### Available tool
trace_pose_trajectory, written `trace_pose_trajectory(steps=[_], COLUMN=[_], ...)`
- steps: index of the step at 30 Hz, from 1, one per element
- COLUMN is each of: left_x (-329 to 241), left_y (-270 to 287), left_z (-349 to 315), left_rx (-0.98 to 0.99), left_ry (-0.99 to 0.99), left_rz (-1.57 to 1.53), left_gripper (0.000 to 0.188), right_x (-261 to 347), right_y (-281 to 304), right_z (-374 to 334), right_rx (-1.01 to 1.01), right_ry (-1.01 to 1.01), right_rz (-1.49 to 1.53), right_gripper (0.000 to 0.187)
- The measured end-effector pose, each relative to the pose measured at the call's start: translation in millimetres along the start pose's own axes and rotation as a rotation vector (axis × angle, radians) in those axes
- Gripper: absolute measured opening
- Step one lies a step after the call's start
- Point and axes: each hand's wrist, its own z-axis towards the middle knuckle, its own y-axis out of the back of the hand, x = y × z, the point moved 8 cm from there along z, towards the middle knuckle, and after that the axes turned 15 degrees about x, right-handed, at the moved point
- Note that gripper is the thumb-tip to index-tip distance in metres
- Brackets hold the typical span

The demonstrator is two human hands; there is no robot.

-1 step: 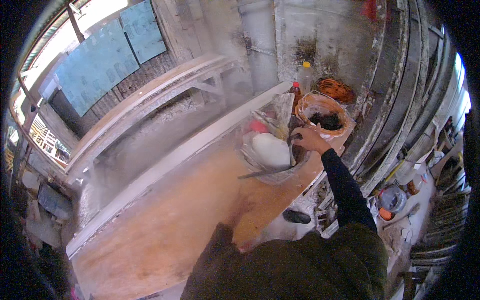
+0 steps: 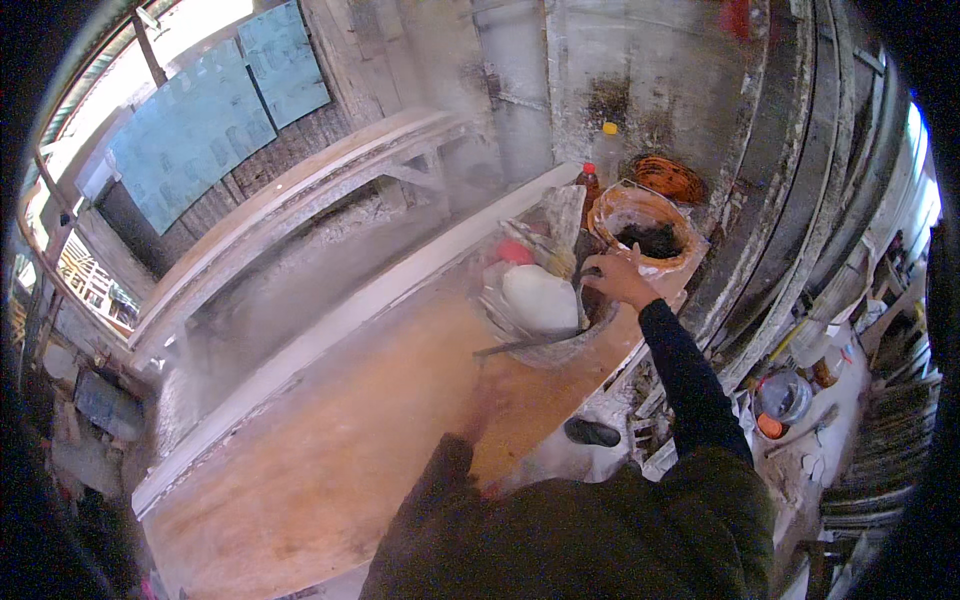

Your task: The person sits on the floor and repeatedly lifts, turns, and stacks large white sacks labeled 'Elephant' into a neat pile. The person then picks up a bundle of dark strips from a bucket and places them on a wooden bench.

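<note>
From the head camera, the right hand [image 2: 622, 278], its grip partly curled on contents I cannot tell, is beside a white rounded vessel [image 2: 540, 300] in clear plastic [image 2: 566, 208] on the wooden desk [image 2: 300, 460], the blurred left hand's [image 2: 480, 405] grip also unclear

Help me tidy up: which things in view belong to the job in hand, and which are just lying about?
Likely in use:
clear plastic by the right hand
white object there
orange pot beside the hand
wooden board

Probably lying about:
red-capped bottle
yellow-capped bottle
clear tub, far right
</note>
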Motion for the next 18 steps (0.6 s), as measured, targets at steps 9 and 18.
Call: trace_pose_trajectory(steps=[9,18], left_x=[-50,-84], left_y=[-64,-1], left_z=[54,44], left_rx=[-0.201,-0.108], left_ry=[-0.264,-0.094], left_rz=[0.327,0.783], left_gripper=[0.035,0.033], right_x=[-25,27], right_y=[-21,-2], right_z=[-26,-59], right_rx=[-0.327,-0.219], right_ry=[-0.033,0.159], right_rz=[0.137,0.259], right_gripper=[0.019,0.017])
